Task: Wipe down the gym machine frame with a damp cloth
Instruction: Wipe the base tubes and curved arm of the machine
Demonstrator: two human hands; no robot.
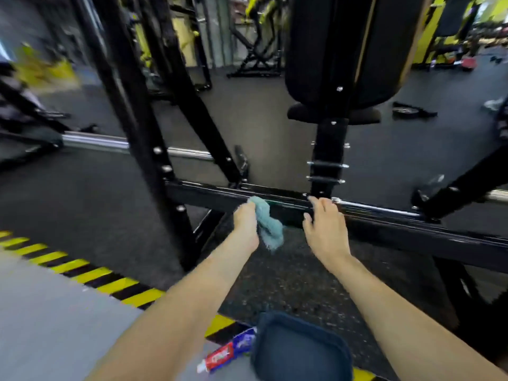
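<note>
The left hand (246, 226) is pinching the cloth (270, 226) against the frame (209, 196); the right hand (325, 229) is resting on it, fingers straight. Soft and limp, the cloth is probably needing a bunched grip.

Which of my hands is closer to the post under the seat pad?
Right. The right hand rests on the frame beam just below the post; the left hand, gripping the cloth, is further left.

2 hands (246, 225) (325, 235), 1 cloth (268, 224), 1 frame (209, 196), 1 tube (228, 353)
</note>
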